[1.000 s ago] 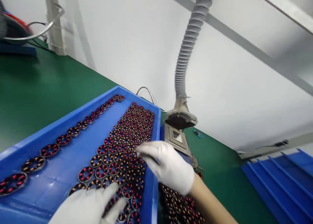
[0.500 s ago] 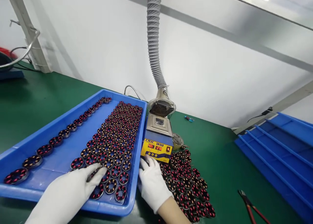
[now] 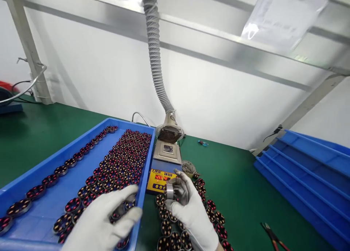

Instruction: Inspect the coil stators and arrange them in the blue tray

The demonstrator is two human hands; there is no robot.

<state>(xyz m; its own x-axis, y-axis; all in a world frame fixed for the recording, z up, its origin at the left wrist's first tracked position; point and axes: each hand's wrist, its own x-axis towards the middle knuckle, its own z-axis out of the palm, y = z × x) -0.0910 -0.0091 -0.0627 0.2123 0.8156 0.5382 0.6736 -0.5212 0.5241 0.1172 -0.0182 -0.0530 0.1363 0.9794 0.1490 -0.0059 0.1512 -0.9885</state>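
In a white glove, my right hand (image 3: 188, 203) grips a round metal-rimmed part (image 3: 170, 191), tilted on its side, in front of the yellow panel of the heating unit (image 3: 161, 180). My left hand (image 3: 106, 216), also gloved, is over the near right part of the blue tray (image 3: 38, 216), thumb and fingers apart, with round parts visible beneath the gap. Many round parts with red and tan marks (image 3: 120, 159) fill the tray's right side, and one row lines its left. More round parts (image 3: 175, 240) lie on the green table below my right hand.
A grey duct hose (image 3: 154, 43) hangs to a round hood (image 3: 169, 132) above the unit. Stacked blue trays (image 3: 308, 163) stand at the right. Pliers (image 3: 273, 236) lie at the near right, and a small blue item (image 3: 202, 143) lies farther back.
My right hand has risen from beside the tray and now holds a round part. My left hand has moved right and its fingers have spread. The camera view has tilted up.
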